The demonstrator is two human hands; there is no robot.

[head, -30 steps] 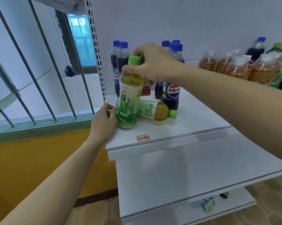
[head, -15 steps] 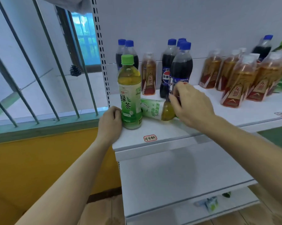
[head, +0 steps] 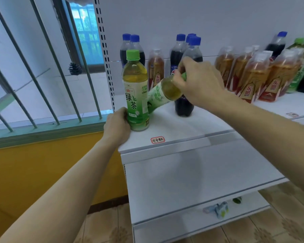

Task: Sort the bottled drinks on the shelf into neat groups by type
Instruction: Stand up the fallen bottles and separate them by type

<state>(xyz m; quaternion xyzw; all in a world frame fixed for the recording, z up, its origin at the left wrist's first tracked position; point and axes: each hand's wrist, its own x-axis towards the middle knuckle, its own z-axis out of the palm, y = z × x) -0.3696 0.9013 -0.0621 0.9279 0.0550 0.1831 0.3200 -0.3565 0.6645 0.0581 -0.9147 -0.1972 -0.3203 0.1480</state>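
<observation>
Green-capped and tilted, the second green tea bottle point(head: 162, 92) is seen in the head view with its long axis running from about seven o'clock, where its base is hidden behind the upright green tea bottle point(head: 136, 95), up to about one o'clock, where its neck is gripped by the curled fingers of the right hand point(head: 198, 81). The upright bottle is held at its lower body by the left hand point(head: 118, 123), fingers wrapped round it, at the front left corner of the white shelf point(head: 182, 130). The right hand is judged the nearer one for standing the tilted bottle up, at roughly three o'clock of its twin, in front of the cola bottle point(head: 186, 100).
</observation>
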